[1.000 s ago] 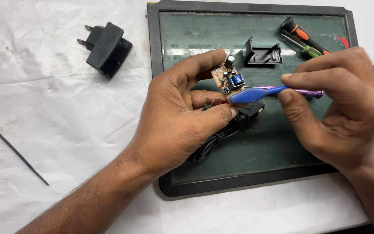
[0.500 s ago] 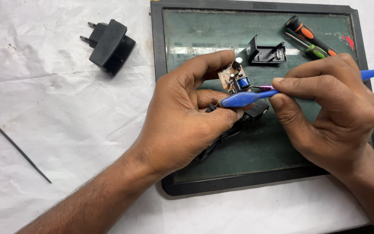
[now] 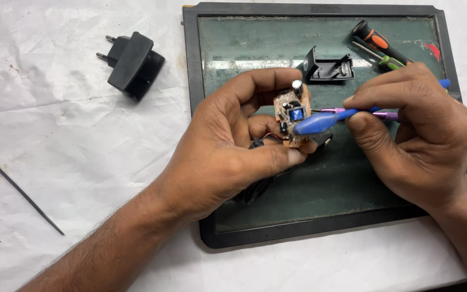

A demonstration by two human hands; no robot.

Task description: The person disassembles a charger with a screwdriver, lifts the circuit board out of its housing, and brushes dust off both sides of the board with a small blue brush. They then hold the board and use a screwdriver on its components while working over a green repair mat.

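Small brown circuit board (image 3: pixel 292 111), carrying a blue block component and a grey cylindrical capacitor, sits pinched in the left hand (image 3: pixel 228 157) above the middle of the dark-framed green glass panel (image 3: pixel 255 43). The left forearm comes in from the lower left, the wrist bent so the palm turns toward the right. Its forefinger arches over the top edge of the board while the thumb lies flat along the bottom edge, the remaining fingers curled beneath and partly hidden. Red and black wires run from the board down into that palm, and a black cord trails out under the hand onto the panel.

The right hand (image 3: pixel 417 140) enters from the lower right, knuckles up, fingers bunched closely in a pen-like grip around a blue plastic pry tool (image 3: pixel 320 122) and a thin purple-handled metal probe (image 3: pixel 352 111). The blue tool's rounded tip rests against the board's face just below the blue component.

An empty black plastic casing half (image 3: pixel 328 67) lies on the panel just beyond the board. Orange-and-black and green-handled screwdrivers (image 3: pixel 379 46) lie near the panel's upper right corner. A black two-pin plug adapter (image 3: pixel 133 65) rests well apart on the crumpled white-covered surface (image 3: pixel 55 162).
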